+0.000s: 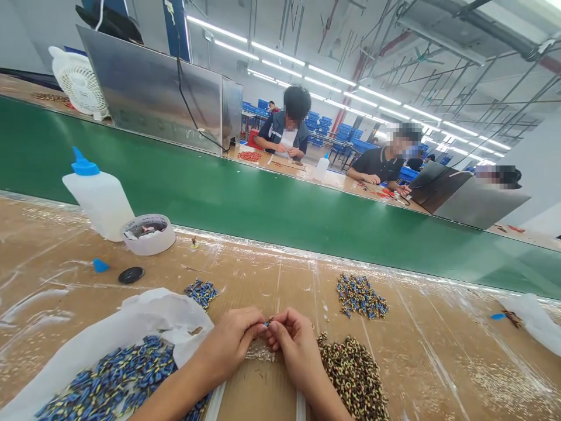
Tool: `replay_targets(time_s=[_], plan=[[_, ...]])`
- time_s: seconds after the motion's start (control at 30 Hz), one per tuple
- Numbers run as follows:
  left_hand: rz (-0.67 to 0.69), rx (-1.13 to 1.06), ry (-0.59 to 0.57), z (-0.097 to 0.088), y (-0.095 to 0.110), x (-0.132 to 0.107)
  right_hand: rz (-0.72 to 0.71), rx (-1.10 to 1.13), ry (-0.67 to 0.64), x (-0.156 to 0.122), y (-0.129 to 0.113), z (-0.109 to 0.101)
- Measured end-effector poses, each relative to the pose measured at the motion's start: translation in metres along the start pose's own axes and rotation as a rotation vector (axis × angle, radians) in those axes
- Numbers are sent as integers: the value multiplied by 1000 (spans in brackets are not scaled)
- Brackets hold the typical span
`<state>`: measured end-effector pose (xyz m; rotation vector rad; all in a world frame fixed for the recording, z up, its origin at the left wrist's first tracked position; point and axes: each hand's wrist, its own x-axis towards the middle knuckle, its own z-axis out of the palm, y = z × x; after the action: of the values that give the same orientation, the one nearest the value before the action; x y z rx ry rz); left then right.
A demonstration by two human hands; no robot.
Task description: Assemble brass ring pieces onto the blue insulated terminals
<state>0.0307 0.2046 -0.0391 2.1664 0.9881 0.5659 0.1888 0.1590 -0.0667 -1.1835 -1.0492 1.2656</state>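
Note:
My left hand (240,338) and my right hand (297,346) meet over the cardboard-covered table. Both are closed, fingertips pinched together on a small blue piece (266,323), mostly hidden by the fingers. To the left, a white plastic bag (162,310) lies spread with many blue-and-yellow small parts (118,374) in it. Beside my right forearm is a heap of small brown-and-cream ring-like parts (353,374). Beyond my right hand sits a pile of blue, yellow and brown pieces (362,296). A smaller blue pile (201,293) lies beyond my left hand.
A white squeeze bottle (103,202) with a blue cap leans near a tape roll (149,235). A black disc (131,275) and a blue cap (100,266) lie nearby. Past the table edge runs a green conveyor belt (263,204), with people (287,126) working across it.

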Motion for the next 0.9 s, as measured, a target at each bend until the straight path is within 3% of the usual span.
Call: replay_targets(time_s=[0.33,0.57,0.9], plan=[[67,127,-18,8,-4,-5,-91,-188,-93,-5,13,-6],[76,136,-20,3,-3,-7,-75,-149,-103,-4,11,-3],[12,-26,40,2,-4,-6,-17,-73,-81,-2,2,-7]])
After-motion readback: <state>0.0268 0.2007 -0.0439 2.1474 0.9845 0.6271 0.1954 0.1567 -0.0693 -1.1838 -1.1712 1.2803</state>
